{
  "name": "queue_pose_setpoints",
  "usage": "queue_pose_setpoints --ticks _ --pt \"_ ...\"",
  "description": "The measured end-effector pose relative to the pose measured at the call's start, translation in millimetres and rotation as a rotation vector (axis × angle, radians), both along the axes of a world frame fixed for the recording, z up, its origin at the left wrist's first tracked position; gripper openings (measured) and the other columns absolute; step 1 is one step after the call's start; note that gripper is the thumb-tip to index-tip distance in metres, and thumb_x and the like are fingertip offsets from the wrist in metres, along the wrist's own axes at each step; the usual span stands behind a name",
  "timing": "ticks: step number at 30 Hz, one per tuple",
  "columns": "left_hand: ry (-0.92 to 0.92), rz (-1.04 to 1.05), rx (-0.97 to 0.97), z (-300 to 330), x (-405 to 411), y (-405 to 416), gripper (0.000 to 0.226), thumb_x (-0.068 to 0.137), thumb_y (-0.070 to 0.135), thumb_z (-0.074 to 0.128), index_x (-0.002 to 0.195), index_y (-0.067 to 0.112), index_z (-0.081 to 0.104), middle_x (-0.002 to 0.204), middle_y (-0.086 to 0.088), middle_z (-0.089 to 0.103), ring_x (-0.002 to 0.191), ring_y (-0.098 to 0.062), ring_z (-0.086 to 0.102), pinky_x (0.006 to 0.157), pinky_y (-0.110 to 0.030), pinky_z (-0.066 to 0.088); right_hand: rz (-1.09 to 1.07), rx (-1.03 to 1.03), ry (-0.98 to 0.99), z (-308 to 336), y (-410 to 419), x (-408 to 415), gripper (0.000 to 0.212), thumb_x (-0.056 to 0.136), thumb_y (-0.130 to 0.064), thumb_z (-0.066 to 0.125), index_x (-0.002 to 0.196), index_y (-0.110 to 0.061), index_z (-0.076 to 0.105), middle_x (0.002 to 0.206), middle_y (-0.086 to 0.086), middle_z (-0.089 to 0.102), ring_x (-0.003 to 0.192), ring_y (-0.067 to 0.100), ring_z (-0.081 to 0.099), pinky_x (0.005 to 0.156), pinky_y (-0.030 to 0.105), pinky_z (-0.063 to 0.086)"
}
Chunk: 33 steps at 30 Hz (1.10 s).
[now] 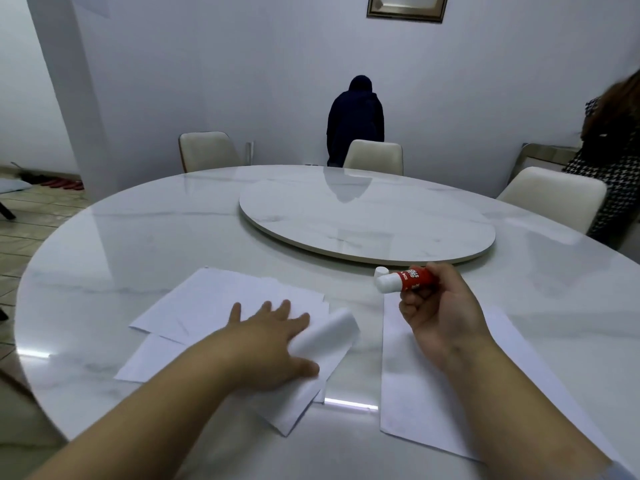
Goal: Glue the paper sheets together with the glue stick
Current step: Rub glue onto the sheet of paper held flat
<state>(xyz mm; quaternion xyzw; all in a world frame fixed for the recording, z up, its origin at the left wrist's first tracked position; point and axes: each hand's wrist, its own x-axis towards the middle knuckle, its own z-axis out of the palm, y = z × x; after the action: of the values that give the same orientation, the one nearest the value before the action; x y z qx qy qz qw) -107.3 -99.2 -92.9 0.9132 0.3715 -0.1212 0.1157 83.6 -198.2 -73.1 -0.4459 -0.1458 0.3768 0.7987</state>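
Fingers of right hand clamped on one red-white glue stick | left hand splayed flat on overlapping paper sheets, count unclear | one single sheet lower right on bench

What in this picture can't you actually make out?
- Glue stick, head view: label too small and turned to read, and the right hand covers its base.
- Paper stack: the left hand hides how many sheets overlap.
- Single sheet: the right forearm covers its far side.
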Motion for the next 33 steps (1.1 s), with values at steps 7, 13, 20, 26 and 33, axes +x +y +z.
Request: queue_pose_setpoints --ticks 7,13,20,26,33 --pt "-0.157 0.120 -0.020 -4.2 1.8 5.0 0.083 0.084 0.071 0.027 0.150 0.031 -0.002 0.160 0.000 -0.012 0.147 -0.020 -0.013 0.118 -0.048 -0.008 -0.020 0.056 -0.005 0.6 -1.7 3.6 0.014 0.091 -0.020 0.052 0.081 -0.011 0.056 0.054 -0.002 0.062 0.042 0.011 0.049 0.043 0.019 0.041" --pt "-0.058 -0.142 -0.093 4.8 -5.4 14.8 0.092 0.072 0.070 0.055 0.146 0.047 0.005 0.157 0.021 -0.008 0.145 -0.006 -0.013 0.118 -0.046 -0.012 0.050 0.061 -0.147 0.3 -1.7 -1.9 0.014 0.092 -0.017 0.052 0.084 -0.009 0.060 0.073 0.010 0.067 0.049 0.014 0.054 0.048 0.020 0.048" --pt "-0.298 -0.080 0.073 -6.5 -2.6 9.3 0.080 0.083 0.068 0.038 0.149 0.036 0.008 0.158 0.017 -0.005 0.146 -0.005 -0.007 0.119 -0.032 -0.005 0.047 -0.149 -0.945 -10.5 19.5 -27.1 0.006 0.090 -0.016 0.058 0.092 -0.020 0.062 0.082 -0.002 0.072 0.073 0.015 0.063 0.073 0.030 0.053" --pt "-0.163 -0.084 0.038 -15.1 -4.7 9.8 0.080 0.087 0.067 0.030 0.150 0.031 -0.004 0.159 0.012 -0.010 0.145 -0.006 -0.011 0.119 -0.035 -0.007 0.192 -0.395 -1.281 -14.6 41.9 -32.2 0.011 0.088 -0.024 0.053 0.098 -0.021 0.058 0.092 0.004 0.071 0.089 0.023 0.066 0.081 0.040 0.051" --pt "-0.144 -0.086 0.022 -12.9 -2.8 12.5 0.083 0.085 0.068 0.032 0.150 0.031 -0.004 0.159 0.012 -0.009 0.146 -0.006 -0.010 0.120 -0.035 -0.004 0.315 -0.369 -1.330 -3.1 3.0 -34.6 0.007 0.087 -0.023 0.056 0.092 -0.023 0.061 0.082 -0.006 0.071 0.077 0.007 0.065 0.074 0.031 0.052"
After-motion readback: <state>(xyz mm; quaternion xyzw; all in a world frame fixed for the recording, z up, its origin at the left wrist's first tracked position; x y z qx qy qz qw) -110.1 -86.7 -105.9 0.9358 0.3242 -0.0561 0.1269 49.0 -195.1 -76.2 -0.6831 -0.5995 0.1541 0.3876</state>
